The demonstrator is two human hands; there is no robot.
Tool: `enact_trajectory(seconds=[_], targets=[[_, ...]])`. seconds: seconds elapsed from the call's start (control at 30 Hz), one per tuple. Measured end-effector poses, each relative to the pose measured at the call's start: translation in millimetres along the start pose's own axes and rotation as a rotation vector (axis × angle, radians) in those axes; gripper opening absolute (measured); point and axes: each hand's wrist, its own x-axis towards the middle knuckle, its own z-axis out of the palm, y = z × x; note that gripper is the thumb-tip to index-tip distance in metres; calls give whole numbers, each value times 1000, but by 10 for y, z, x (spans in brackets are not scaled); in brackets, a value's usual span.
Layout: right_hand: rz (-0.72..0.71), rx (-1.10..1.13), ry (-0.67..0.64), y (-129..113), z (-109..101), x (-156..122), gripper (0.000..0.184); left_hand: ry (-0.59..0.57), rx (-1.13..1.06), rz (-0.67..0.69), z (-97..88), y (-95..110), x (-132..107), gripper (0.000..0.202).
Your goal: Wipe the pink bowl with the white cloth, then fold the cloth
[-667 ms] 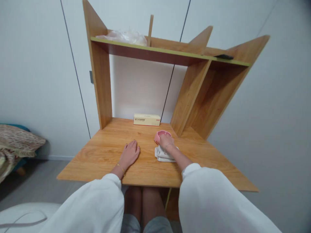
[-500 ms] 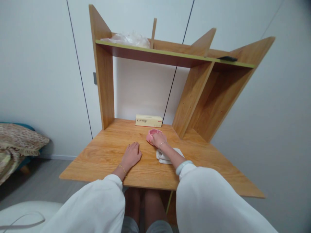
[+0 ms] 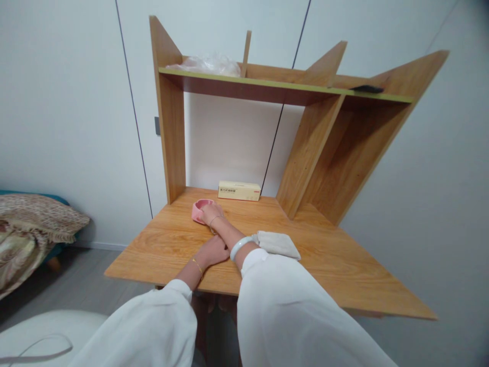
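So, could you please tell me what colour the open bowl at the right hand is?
Open bowl: pink, best seen in the head view.

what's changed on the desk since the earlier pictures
The pink bowl has moved left across the desk, carried or slid by the right hand, which has kept hold of it. The right forearm now crosses in front of the left hand, partly hiding it. The cream box and plastic bag stayed put.
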Motion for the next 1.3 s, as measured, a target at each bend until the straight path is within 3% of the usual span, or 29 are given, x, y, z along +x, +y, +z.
enact_trajectory(seconds=[0.27, 0.43, 0.57, 0.73, 0.8, 0.9, 1.1, 1.2, 1.3], targets=[[-67, 75, 82, 47, 43, -68, 36, -60, -63, 40, -20, -59, -12, 38], [-85, 142, 238, 519, -220, -418, 33, -93, -70, 23, -52, -33, -2, 38], [23, 51, 126, 1054, -378, -933, 24, -42, -58, -31, -30, -51, 16, 44], [184, -195, -144, 1382, -240, -1512, 38, -93, 4, -21, -5, -33, -20, 44], [210, -258, -161, 1365, -161, -1596, 36, -102, 18, -10, -24, 5, -41, 43], [173, -266, -112, 1209, -89, -1528, 37, -22, 35, -48, -114, 72, -55, 40], [-189, -38, 27, 545, 189, -994, 29, 198, 185, -292, -477, 130, -62, 22], [-304, 127, 115, 201, 383, -717, 27, 254, 353, -332, -655, 72, -96, 20], [-378, 307, 120, 46, 428, -564, 20, 316, 486, -331, -789, -23, -146, 18]])
